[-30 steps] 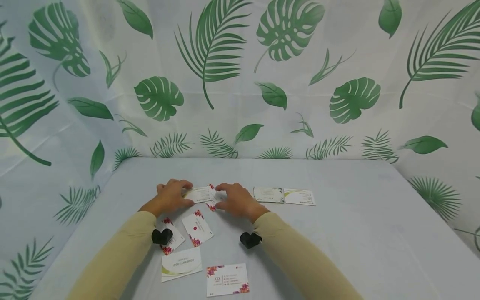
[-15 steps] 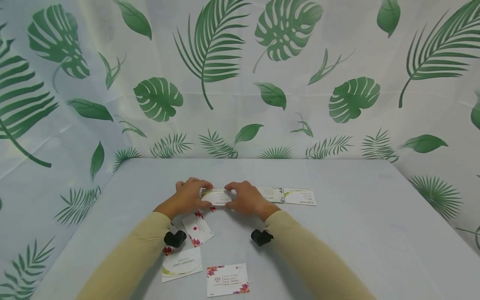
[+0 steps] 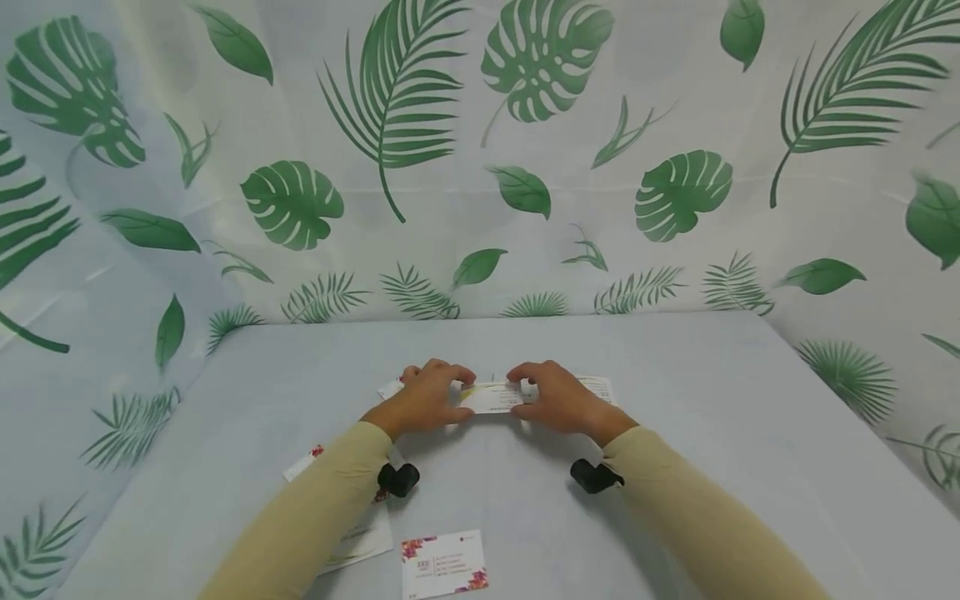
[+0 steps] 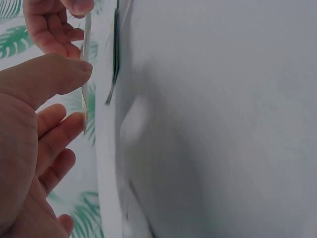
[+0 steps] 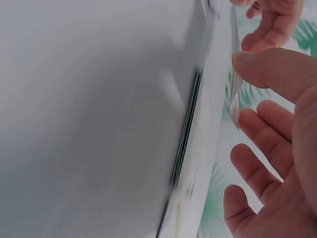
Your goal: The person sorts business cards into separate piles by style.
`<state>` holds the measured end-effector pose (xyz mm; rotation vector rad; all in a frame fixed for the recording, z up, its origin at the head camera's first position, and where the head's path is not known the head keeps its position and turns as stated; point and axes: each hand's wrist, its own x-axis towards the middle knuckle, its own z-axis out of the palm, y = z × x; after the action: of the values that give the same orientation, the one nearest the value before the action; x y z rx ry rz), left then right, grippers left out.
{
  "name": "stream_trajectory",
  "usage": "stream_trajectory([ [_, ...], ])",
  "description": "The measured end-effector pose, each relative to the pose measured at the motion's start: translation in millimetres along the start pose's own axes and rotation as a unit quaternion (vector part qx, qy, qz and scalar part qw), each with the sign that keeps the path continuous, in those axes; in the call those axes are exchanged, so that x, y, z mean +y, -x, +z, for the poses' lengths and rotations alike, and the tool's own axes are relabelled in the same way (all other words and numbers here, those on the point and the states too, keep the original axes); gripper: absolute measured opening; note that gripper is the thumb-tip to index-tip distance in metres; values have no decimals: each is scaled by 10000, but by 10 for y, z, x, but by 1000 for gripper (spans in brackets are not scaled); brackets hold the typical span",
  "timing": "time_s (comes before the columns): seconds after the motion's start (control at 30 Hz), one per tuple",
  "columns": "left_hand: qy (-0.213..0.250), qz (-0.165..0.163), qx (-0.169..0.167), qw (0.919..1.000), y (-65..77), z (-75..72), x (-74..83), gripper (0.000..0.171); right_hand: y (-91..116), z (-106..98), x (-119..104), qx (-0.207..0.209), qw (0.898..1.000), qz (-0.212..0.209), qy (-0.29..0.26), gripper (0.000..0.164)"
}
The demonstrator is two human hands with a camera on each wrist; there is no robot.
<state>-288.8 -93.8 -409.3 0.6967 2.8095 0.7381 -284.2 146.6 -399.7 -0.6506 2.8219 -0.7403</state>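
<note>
Both hands hold a white business card (image 3: pixel 491 398) with a yellow-green corner, raised over the table. My left hand (image 3: pixel 423 400) pinches its left end between thumb and fingertips. At the other end, my right hand (image 3: pixel 558 400) grips it the same way. Seen nearly edge-on in the right wrist view, the card (image 5: pixel 235 104) stands apart from a dark-edged stack of cards (image 5: pixel 185 134) on the table. In the head view that stack is mostly hidden behind my right hand. Another white card (image 3: pixel 598 387) shows just beyond the right hand.
On the near table (image 3: pixel 720 467) lies a card with red and purple flower corners (image 3: pixel 444 565). A white card (image 3: pixel 363 537) and another flowered card (image 3: pixel 300 463) are partly under my left sleeve. A card corner (image 3: pixel 388 388) peeks out left of my left hand. Leaf-patterned cloth (image 3: pixel 420 233) hangs behind.
Both hands have moved right with the card, from over a flowered card toward the stack. The right hand has come to grip the card's right end. The head view has shifted slightly.
</note>
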Motion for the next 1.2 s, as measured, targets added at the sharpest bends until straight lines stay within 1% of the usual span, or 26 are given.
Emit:
stream_trajectory([
  [0.17, 114, 39, -143, 9998, -216, 128, 228, 47, 174, -138, 262, 159, 9998, 97, -41, 48],
  [0.33, 146, 58, -89, 9998, -442, 251, 501, 51, 318, -285, 505, 322, 9993, 165, 77, 49],
  [0.4, 146, 59, -51, 9999, -523, 303, 589, 52, 362, -334, 587, 383, 9990, 198, 100, 50],
  [0.47, 159, 46, -16, 9999, -594, 356, 658, 52, 394, -371, 660, 409, 9988, 230, 121, 50],
  [0.6, 113, 15, 84, 9999, -716, 473, 741, 51, 417, -410, 780, 403, 9984, 358, 165, 50],
  [0.8, -16, -126, 211, 9997, -839, 643, 833, 50, 413, -439, 904, 354, 9979, 509, 201, 49],
  [0.93, -123, -116, 224, 9996, -877, 724, 887, 50, 425, -426, 981, 288, 9974, 652, 136, 48],
  [1.1, -248, -117, 264, 9993, -895, 770, 931, 51, 465, -398, 1059, 367, 9978, 550, 54, 45],
  [1.2, -291, -163, 256, 9991, -902, 773, 948, 52, 484, -392, 1110, 395, 9973, 608, 80, 45],
])
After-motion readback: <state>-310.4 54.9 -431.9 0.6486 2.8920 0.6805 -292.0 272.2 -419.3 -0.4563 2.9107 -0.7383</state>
